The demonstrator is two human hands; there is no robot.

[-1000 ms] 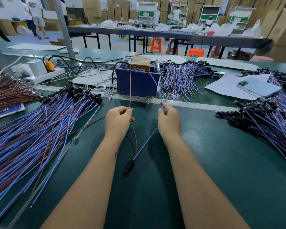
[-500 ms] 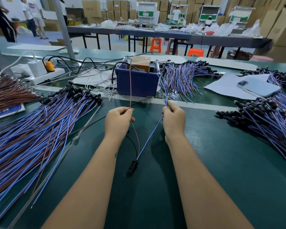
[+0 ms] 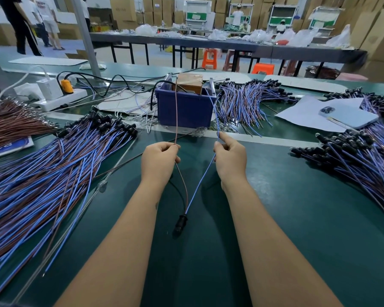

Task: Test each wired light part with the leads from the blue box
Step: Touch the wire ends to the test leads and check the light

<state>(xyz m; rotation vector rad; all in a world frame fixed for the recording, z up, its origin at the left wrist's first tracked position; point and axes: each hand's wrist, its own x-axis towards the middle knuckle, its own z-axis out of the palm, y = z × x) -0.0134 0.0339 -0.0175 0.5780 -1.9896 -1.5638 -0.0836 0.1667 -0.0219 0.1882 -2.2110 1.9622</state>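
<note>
At mid-desk, before the blue box (image 3: 185, 109), the left hand (image 3: 159, 160) pinches the brown wire and lead, the right hand (image 3: 230, 157) the blue. The light part (image 3: 180, 222) dangles between the forearms; light and limp, it is probably best held by its wire ends.

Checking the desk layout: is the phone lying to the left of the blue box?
No, the phone lies on white paper to the right of the blue box.

The box (image 3: 184, 109) stands on the desk (image 3: 297, 218) behind both hands (left hand (image 3: 159, 160), right hand (image 3: 230, 158)). One wired-part pile (image 3: 42, 173) lies left, another pile (image 3: 359, 160) right. A phone (image 3: 348, 116) rests on paper (image 3: 302, 114) at right rear.
</note>
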